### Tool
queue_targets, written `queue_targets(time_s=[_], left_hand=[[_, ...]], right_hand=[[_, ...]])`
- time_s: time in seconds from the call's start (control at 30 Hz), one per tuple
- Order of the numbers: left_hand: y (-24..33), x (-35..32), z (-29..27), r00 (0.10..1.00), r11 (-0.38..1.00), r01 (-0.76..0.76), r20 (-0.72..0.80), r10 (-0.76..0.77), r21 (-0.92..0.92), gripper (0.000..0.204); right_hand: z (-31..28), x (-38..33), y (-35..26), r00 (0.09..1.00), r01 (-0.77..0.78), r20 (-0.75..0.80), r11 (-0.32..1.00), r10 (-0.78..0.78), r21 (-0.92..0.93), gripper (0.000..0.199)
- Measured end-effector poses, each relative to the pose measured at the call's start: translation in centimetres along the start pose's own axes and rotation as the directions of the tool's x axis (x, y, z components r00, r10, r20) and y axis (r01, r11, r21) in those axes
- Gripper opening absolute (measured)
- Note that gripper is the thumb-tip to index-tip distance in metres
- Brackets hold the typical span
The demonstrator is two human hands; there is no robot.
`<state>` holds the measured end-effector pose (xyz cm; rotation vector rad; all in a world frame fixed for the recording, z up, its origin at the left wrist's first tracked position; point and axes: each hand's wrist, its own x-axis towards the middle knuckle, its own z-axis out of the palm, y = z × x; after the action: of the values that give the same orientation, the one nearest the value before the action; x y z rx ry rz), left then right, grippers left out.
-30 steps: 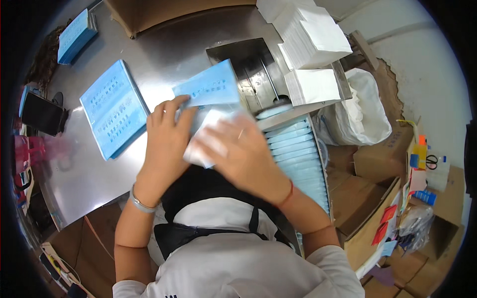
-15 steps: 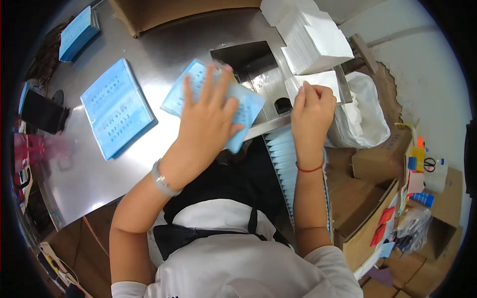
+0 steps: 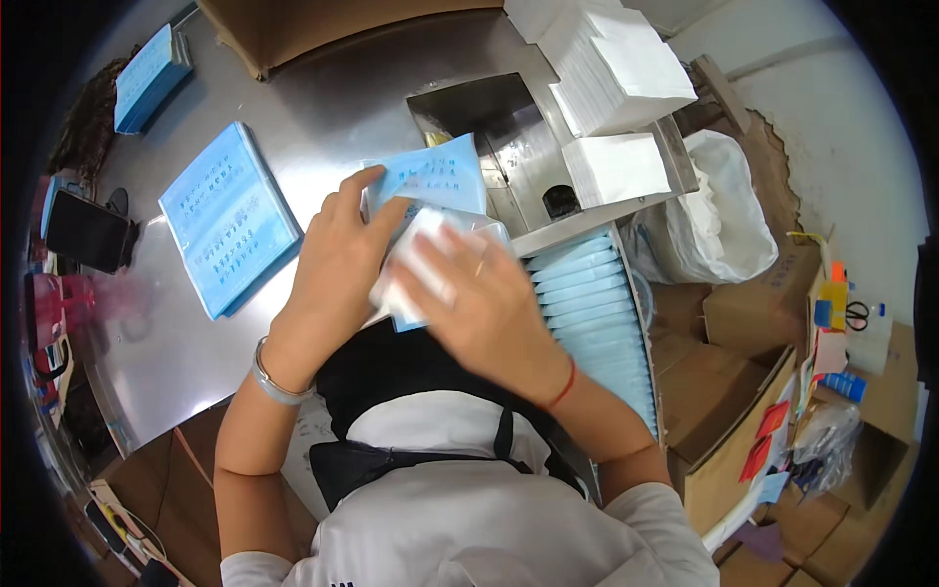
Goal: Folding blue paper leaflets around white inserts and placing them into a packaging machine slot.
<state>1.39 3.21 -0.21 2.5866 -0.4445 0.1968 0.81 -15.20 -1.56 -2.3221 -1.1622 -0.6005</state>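
My left hand (image 3: 337,240) has its thumb and fingers on a blue printed plastic bag (image 3: 435,176), gripping it by the left side. Its clear lower part spreads toward me at the table's front edge. Over that part is my right hand (image 3: 484,308), smeared by motion, with a folded white sheet (image 3: 427,256) under its fingers. The sheet lies against the bag's opening; how far in it sits is hidden by the fingers. A low stack of white sheets (image 3: 616,168) stands to the right, with a taller white stack (image 3: 626,73) behind it.
Flat blue bags lie in a pile (image 3: 233,220) on the metal table, with another bundle (image 3: 152,78) far left. A recessed metal tray (image 3: 469,103) is ahead. Right of my lap, a box holds filled blue packets (image 3: 592,328). A white-lined bin (image 3: 724,210) and cartons (image 3: 758,293) stand right.
My right hand has come from the low white stack to the bag, bringing a white sheet. My left hand has shifted left and turned the bag, now gripping its left side.
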Motion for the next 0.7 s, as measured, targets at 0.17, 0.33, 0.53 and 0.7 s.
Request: queue_targets(time_s=[0.17, 0.33, 0.53, 0.7], left_hand=[[3.8, 1.2, 1.4, 0.988, 0.969, -0.153, -0.030, 0.150, -0.192, 0.063], [1.8, -1.1, -1.2, 0.971, 0.838, 0.193, -0.022, -0.237, -0.510, 0.038], [-8.8, -7.7, -5.3, 0.837, 0.814, 0.506, -0.391, -0.383, 0.284, 0.029], [-5.6, -3.7, -3.5, 0.883, 0.858, 0.369, -0.424, -0.202, 0.358, 0.023]], right_hand=[[2.1, 3.7, 6.7, 0.940, -0.195, 0.259, 0.972, 0.223, -0.129, 0.012], [1.2, 3.9, 9.5, 0.941, -0.318, 0.062, 0.933, 0.332, -0.171, 0.014], [-3.7, 0.9, 8.3, 0.828, -0.502, -0.415, 0.828, 0.377, -0.250, 0.012], [-3.8, -0.3, 9.9, 0.854, -0.517, -0.244, 0.799, 0.459, -0.306, 0.023]])
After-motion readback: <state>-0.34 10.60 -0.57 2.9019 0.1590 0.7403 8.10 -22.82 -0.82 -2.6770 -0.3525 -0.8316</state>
